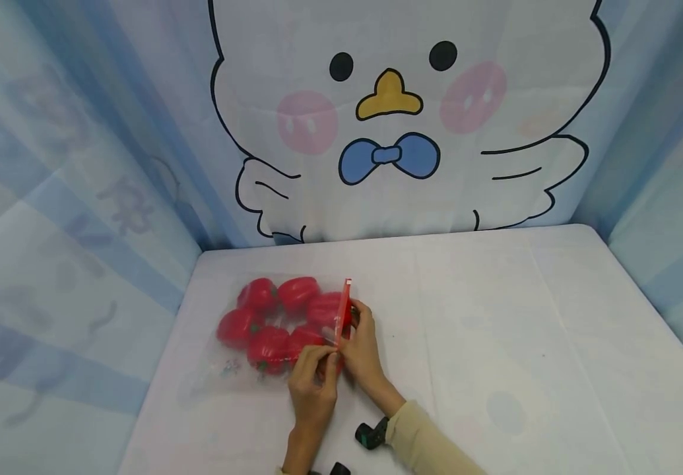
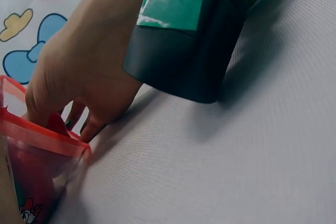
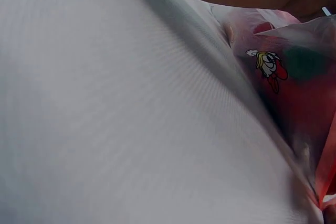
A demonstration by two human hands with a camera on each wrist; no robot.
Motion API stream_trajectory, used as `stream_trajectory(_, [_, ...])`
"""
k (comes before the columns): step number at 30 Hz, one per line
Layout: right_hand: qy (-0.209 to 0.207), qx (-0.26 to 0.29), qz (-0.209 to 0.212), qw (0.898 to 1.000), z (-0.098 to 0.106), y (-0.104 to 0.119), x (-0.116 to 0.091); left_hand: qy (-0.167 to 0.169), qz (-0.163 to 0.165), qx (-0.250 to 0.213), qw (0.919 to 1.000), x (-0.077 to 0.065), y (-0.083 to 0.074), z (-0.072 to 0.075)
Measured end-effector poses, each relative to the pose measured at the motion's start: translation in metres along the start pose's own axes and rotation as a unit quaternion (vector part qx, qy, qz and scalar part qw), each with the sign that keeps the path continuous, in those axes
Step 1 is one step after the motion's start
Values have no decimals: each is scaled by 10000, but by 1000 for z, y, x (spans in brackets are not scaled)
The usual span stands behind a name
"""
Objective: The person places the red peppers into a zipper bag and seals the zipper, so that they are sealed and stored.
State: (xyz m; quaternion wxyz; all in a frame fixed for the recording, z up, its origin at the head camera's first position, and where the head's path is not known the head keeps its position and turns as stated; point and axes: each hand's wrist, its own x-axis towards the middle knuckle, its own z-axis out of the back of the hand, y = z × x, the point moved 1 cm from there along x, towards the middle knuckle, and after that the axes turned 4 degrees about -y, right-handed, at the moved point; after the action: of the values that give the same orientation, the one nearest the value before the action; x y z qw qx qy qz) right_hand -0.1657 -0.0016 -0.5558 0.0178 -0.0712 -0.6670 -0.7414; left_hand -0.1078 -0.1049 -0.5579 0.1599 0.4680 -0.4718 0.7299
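Note:
A clear plastic zip bag (image 1: 231, 373) with a red closure strip (image 1: 342, 310) lies on the table, left of centre. Several red toy bell peppers (image 1: 268, 346) with green stems fill it. My left hand (image 1: 311, 389) pinches the near end of the red strip between thumb and fingers. On the right side of the bag's mouth, my right hand (image 1: 367, 349) curls its fingers at the edge, close against a pepper. In the left wrist view, the right hand (image 2: 86, 72) has its fingers dipping behind the red rim (image 2: 47, 135), their tips partly hidden.
A white cloth covers the table (image 1: 495, 343). Light blue curtains (image 1: 80, 198) stand at the sides and a cartoon-printed cloth (image 1: 389, 198) hangs behind. A dark wrist camera (image 1: 372, 433) sits by the right cuff. The bag bears a cartoon print (image 3: 269, 65).

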Motion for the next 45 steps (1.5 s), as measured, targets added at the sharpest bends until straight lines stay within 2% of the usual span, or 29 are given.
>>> stream_trajectory(7, [32, -259, 404, 9988, 2, -1, 4, -13, 0, -35, 10000, 2, 1, -1])
stream_trajectory(14, [-50, -588, 483, 9971, 3, -3, 10, -23, 22, 10, 10000, 2, 0, 1])
stream_trajectory(17, [-20, -522, 544, 9972, 3, -5, 11, -70, -1, -14, 10000, 3, 0, 0])
stream_trajectory(25, [170, 87, 235, 9995, 0, -4, 14, -51, 39, 2, 10000, 3, 1, -1])
stream_trajectory(32, [430, 301, 270, 9983, 0, -5, 13, 21, 134, 62, 9999, 2, 1, 2])
stream_trajectory(40, [724, 143, 203, 9971, 3, -7, 17, -7, 77, -68, 9999, 1, 0, 2])
stream_trajectory(45, [629, 226, 80, 9977, 6, -8, 17, 13, 108, -49, 9999, 1, -1, 0])
